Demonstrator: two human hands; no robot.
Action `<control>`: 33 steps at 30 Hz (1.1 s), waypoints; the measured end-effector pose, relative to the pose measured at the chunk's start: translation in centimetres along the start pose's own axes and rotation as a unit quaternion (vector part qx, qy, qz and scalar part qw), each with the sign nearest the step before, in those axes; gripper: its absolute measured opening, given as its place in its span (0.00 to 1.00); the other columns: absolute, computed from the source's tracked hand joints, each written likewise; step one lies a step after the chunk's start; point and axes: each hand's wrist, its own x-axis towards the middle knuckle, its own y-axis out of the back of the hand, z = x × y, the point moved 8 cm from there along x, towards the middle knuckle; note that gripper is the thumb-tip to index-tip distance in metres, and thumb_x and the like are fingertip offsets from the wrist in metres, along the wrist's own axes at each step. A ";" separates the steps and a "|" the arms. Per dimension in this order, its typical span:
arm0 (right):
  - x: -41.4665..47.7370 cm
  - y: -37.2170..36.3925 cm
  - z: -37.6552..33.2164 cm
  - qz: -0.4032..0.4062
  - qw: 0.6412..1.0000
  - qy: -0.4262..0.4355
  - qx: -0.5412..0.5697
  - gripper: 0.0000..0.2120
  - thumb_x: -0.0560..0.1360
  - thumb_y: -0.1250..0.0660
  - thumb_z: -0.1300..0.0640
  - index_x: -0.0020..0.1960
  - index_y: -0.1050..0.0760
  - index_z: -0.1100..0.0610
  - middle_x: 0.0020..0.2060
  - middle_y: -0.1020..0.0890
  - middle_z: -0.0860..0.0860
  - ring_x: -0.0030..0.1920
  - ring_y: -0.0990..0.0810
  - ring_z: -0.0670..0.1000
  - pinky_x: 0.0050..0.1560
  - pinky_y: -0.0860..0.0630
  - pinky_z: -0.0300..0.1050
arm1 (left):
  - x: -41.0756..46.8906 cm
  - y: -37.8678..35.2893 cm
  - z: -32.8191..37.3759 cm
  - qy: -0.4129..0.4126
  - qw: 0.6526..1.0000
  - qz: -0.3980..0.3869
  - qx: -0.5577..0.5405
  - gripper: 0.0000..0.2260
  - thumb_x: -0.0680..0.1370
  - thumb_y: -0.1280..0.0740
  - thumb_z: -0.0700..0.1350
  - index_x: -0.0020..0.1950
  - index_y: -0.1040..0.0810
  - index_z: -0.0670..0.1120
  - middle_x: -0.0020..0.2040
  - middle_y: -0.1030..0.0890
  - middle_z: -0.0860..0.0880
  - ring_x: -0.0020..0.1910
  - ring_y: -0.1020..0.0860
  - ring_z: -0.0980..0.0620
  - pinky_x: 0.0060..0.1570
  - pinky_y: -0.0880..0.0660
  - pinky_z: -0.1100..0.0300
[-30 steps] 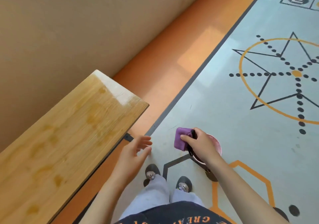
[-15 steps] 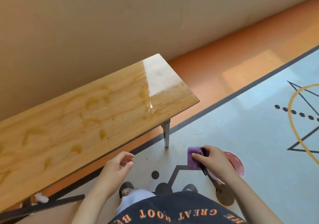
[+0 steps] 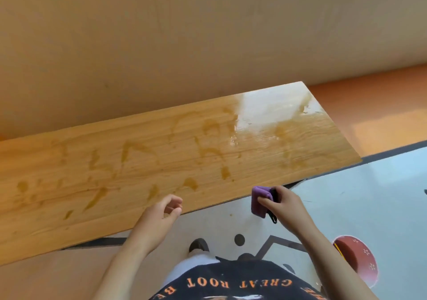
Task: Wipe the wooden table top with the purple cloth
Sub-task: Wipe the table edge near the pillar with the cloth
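Observation:
The long wooden table top (image 3: 143, 165) stretches across the middle, marked with several wet amber smears and a shiny wet patch at its far right end. My right hand (image 3: 285, 207) holds the folded purple cloth (image 3: 260, 201) just off the table's front edge, above the floor; a black strap or clip hangs from the same grip. My left hand (image 3: 159, 216) hovers at the front edge of the table, fingers loosely curled and holding nothing.
A beige wall (image 3: 208, 34) runs directly behind the table. A red bowl (image 3: 357, 260) sits on the patterned pale floor at lower right, beside my right forearm. An orange floor strip (image 3: 381, 105) lies beyond the table's right end. My shoes show below.
The view has swung left onto the table, which now fills the middle. My right hand has lifted the cloth away from the red bowl up to the table's front edge; my left hand rose too.

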 end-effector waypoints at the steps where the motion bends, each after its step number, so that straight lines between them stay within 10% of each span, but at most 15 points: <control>1: 0.5 -1.4 -1.9 -0.005 1.000 0.013 -0.005 0.05 0.71 0.32 0.54 0.43 0.24 0.54 0.33 0.18 0.48 0.32 0.22 0.49 0.31 0.29 0.39 | 0.0 2.0 -1.4 0.008 1.000 0.020 -0.003 0.06 0.80 0.37 0.49 0.53 0.25 0.60 0.50 0.21 0.60 0.51 0.25 0.63 0.51 0.27 0.61; 15: 0.4 -21.9 -22.3 -0.156 0.958 0.225 -0.086 0.10 0.70 0.30 0.49 0.50 0.23 0.51 0.45 0.20 0.49 0.43 0.21 0.47 0.40 0.27 0.40 | -4.8 13.0 -9.5 0.014 0.962 0.218 -0.166 0.08 0.77 0.32 0.45 0.53 0.23 0.58 0.51 0.21 0.62 0.51 0.24 0.66 0.52 0.27 0.69; 22: -1.7 -31.5 -26.9 -0.242 0.949 0.199 -0.010 0.15 0.67 0.26 0.50 0.49 0.27 0.53 0.42 0.18 0.47 0.42 0.19 0.43 0.40 0.22 0.39 | -4.9 14.8 -13.7 0.001 0.934 0.258 -0.248 0.25 0.69 0.25 0.51 0.62 0.28 0.63 0.57 0.27 0.65 0.58 0.27 0.63 0.56 0.29 0.66; 26: -2.2 -37.9 -29.3 -0.332 0.930 0.155 0.020 0.14 0.68 0.28 0.47 0.46 0.27 0.54 0.41 0.16 0.50 0.44 0.17 0.49 0.51 0.20 0.55 | -4.0 17.7 -18.6 0.057 0.922 0.263 -0.278 0.30 0.67 0.23 0.53 0.65 0.32 0.58 0.61 0.27 0.62 0.60 0.28 0.66 0.52 0.28 0.68; 33: -4.6 -47.7 -35.8 -0.473 0.868 0.145 0.044 0.06 0.76 0.33 0.57 0.50 0.22 0.58 0.43 0.15 0.53 0.44 0.15 0.49 0.48 0.18 0.47 | -4.7 27.0 -27.7 0.128 0.866 0.387 -0.288 0.13 0.73 0.28 0.51 0.54 0.25 0.51 0.48 0.18 0.56 0.46 0.19 0.62 0.41 0.23 0.66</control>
